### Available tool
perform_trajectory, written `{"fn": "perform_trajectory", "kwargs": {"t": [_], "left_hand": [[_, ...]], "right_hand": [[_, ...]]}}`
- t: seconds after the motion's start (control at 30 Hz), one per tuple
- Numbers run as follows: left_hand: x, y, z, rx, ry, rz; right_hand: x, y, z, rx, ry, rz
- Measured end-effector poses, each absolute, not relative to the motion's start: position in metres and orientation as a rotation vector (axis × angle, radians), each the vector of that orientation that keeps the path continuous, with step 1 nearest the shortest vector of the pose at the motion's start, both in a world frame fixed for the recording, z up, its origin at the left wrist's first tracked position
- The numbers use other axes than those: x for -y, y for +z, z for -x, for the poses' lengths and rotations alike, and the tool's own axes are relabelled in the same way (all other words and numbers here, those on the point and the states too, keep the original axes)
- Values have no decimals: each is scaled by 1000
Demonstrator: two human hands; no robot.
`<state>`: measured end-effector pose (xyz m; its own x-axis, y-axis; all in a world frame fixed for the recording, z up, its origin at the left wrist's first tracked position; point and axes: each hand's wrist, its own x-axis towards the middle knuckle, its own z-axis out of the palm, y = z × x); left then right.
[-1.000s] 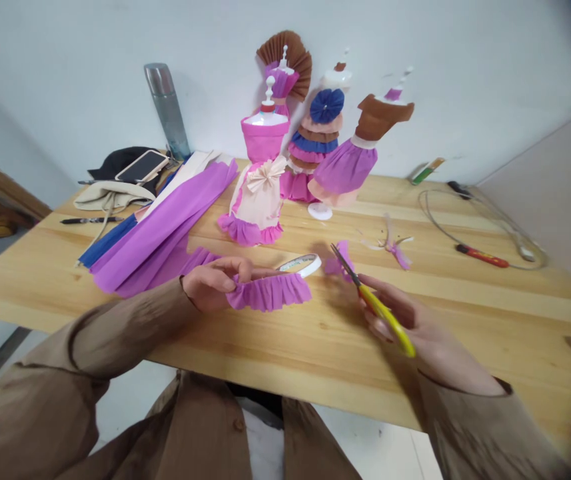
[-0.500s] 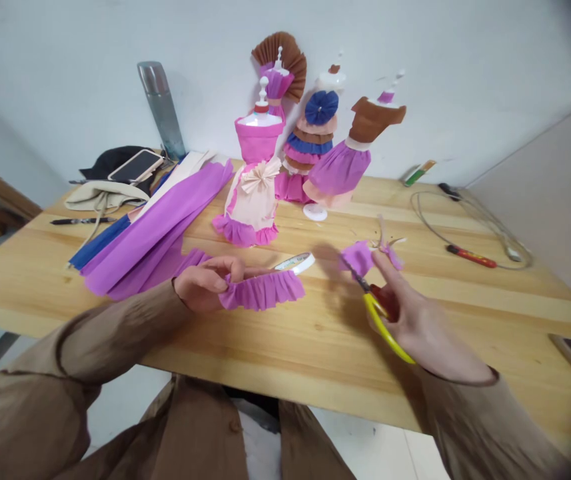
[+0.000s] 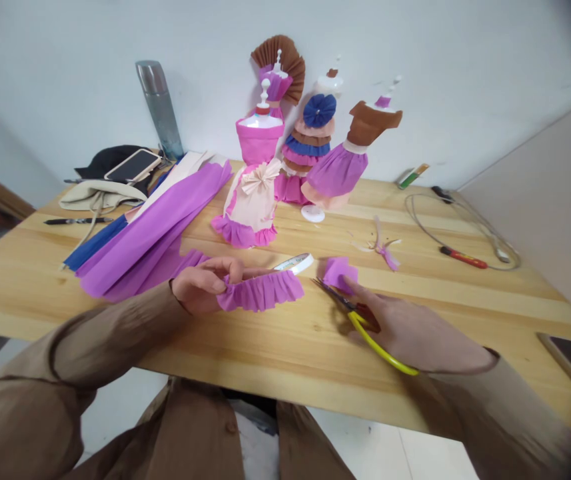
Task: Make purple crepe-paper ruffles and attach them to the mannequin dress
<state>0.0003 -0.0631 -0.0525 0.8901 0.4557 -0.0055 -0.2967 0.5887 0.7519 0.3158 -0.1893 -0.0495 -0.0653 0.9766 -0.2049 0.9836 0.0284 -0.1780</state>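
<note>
Wooden tabletop point(image 3: 290, 353) before me; purple sheets point(image 3: 165, 220) at its 10 o'clock. My right hand point(image 3: 405, 327) grips yellow-handled scissors point(image 3: 364, 329), tips towards 10 o'clock. My left hand point(image 3: 205, 283) pinches a purple ruffled strip point(image 3: 262, 292) by its 9 o'clock end. White tape roll point(image 3: 306, 264): at the strip's 2 o'clock. Purple scrap point(image 3: 338, 270): at right hand's 10 o'clock, my index fingertip upon it.

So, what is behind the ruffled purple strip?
A white tape roll is partly visible behind the ruffled purple strip; whatever the strip itself covers cannot be seen.
</note>
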Motion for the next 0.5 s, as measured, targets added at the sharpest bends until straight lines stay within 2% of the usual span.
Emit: {"fn": "perform_trajectory", "kwargs": {"t": [0.27,0.5], "left_hand": [[63,-53,1,-190,424,-814],[65,-52,0,-222,420,-862]], "right_hand": [[178,-45,-307,-2219,-396,-1910],[166,-42,-321,-2246,-715,-1952]]}}
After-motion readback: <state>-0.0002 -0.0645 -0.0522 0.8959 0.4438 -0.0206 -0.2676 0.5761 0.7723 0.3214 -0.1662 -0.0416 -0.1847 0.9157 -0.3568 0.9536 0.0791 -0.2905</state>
